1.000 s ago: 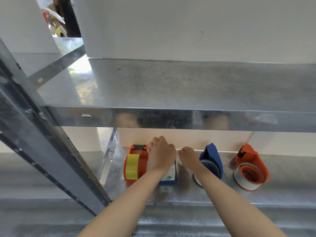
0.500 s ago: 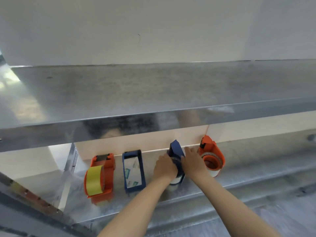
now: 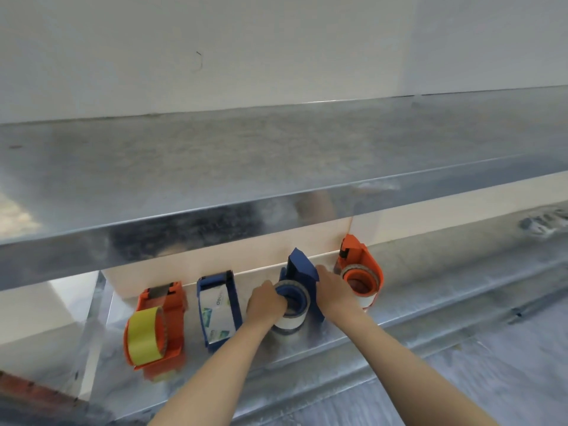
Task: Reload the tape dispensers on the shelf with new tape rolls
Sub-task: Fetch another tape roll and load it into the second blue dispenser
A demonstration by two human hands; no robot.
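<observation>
Tape roll (image 3: 289, 322) | left hand (image 3: 265, 302) curled round it | right hand (image 3: 333, 292) grips blue dispenser (image 3: 299, 269) | both forearms outstretched

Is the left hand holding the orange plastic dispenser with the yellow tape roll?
No, the left hand grips the clear tape roll on the tilted blue plastic dispenser.

The upper shelf of galvanised sheet metal (image 3: 276, 155) in front of me is dull, mottled grey on top, and its folded front edge is shiny enough to throw blurred reflections. The lower metal shelf (image 3: 445, 272) has the same spangled sheen. The white painted wall (image 3: 246, 41) is matt. My left hand (image 3: 264, 302) grips a pale glossy tape roll (image 3: 289, 324) on the smooth dark-blue plastic dispenser (image 3: 302, 272) that my right hand (image 3: 333, 290) holds. The orange plastic dispenser on the left (image 3: 173, 302), the orange plastic dispenser on the right (image 3: 368, 265) and the second blue plastic dispenser (image 3: 215, 277) look satin-smooth. The yellow tape roll (image 3: 143, 336) looks slick.
</observation>
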